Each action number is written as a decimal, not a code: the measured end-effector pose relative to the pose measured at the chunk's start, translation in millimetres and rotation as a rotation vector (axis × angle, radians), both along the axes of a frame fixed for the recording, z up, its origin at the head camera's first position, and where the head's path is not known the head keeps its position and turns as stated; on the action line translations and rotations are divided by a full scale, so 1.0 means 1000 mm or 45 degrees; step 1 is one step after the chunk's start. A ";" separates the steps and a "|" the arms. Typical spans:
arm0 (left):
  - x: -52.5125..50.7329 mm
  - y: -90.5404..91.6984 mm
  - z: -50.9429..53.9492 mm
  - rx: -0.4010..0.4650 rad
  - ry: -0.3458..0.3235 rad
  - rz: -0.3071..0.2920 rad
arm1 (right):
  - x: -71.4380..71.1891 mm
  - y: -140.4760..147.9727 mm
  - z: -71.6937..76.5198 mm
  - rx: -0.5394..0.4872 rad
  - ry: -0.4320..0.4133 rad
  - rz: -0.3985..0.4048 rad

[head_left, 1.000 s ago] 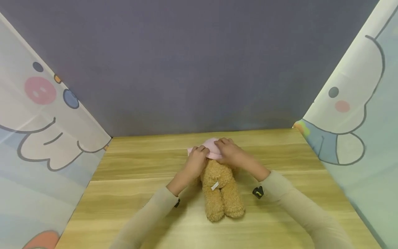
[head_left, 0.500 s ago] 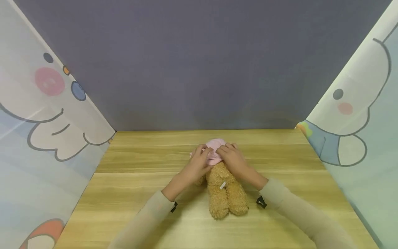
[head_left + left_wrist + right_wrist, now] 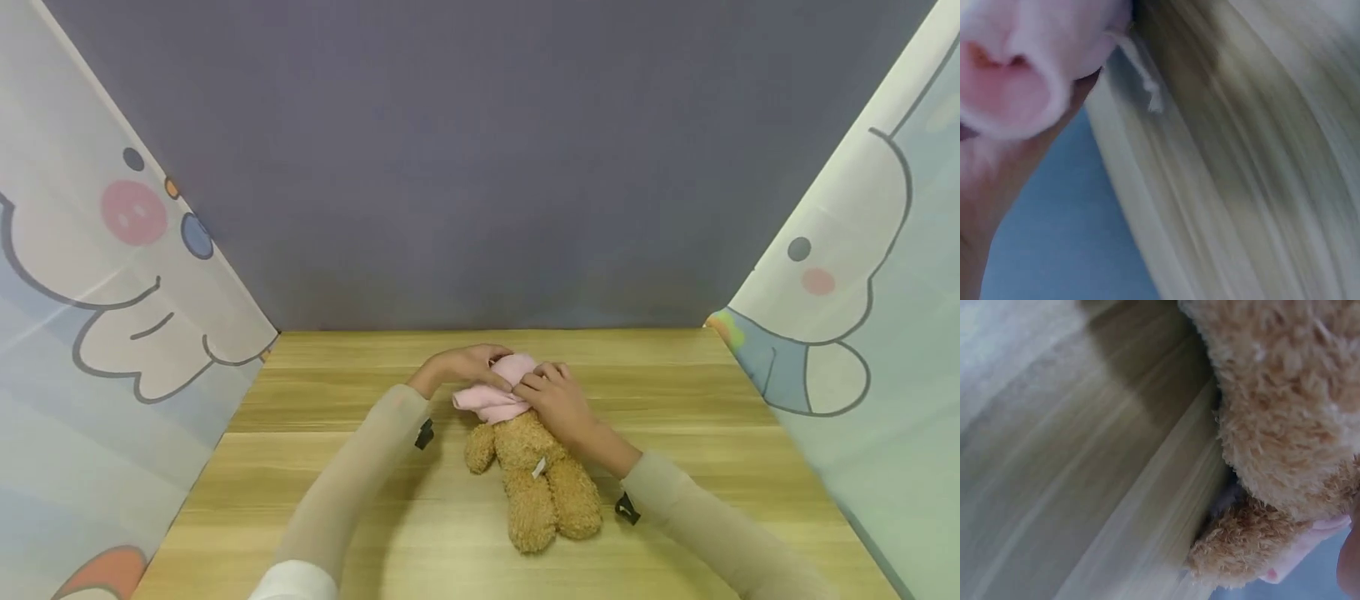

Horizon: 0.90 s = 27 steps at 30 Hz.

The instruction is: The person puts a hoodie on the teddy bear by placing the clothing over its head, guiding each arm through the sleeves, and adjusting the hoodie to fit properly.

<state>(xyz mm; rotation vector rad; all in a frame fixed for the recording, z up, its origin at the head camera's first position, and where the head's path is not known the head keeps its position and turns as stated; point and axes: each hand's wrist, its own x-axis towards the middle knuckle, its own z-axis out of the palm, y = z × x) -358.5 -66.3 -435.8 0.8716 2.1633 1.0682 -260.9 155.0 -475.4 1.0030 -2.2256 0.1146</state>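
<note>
A brown plush bear point(image 3: 525, 450) lies on the wooden table, legs toward me, a small white tag on its body. Soft pink fabric, looking like a hat point(image 3: 487, 400), covers its head. My left hand point(image 3: 467, 365) holds the hat from its far left side, thumb and fingers spread around the cloth. On the right part of the hat, my right hand point(image 3: 558, 407) pinches the fabric with bent fingers. A rolled pink opening point(image 3: 1007, 103) and a thin white cord point(image 3: 1138, 69) show in the left wrist view. In the right wrist view, brown fur point(image 3: 1285, 400) hides most of the hat.
The table point(image 3: 315, 467) has a light wood grain and ends at a dark grey wall point(image 3: 480, 167). Cartoon-printed curtains point(image 3: 75, 358) stand along the left and right sides. A black strap piece hangs under each wrist.
My left hand has shifted from the hat's near edge to its far left side, turning sideways. The bear's left arm is now uncovered. The right hand stays on the hat.
</note>
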 end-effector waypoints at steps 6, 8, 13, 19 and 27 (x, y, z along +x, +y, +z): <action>0.002 0.008 -0.002 -0.062 0.163 0.128 | -0.002 0.005 0.009 -0.135 -0.510 -0.097; 0.007 0.012 0.001 -0.102 0.262 0.093 | -0.011 0.009 0.020 -0.165 -0.780 -0.082; 0.021 0.021 0.004 -0.092 0.466 -0.017 | -0.037 0.017 0.035 -0.067 -1.101 0.005; 0.038 0.023 -0.004 -0.060 0.753 0.039 | -0.044 0.022 0.037 -0.113 -1.062 0.073; 0.050 0.020 -0.009 -0.018 0.800 0.139 | -0.054 0.021 0.029 -0.092 -1.091 0.120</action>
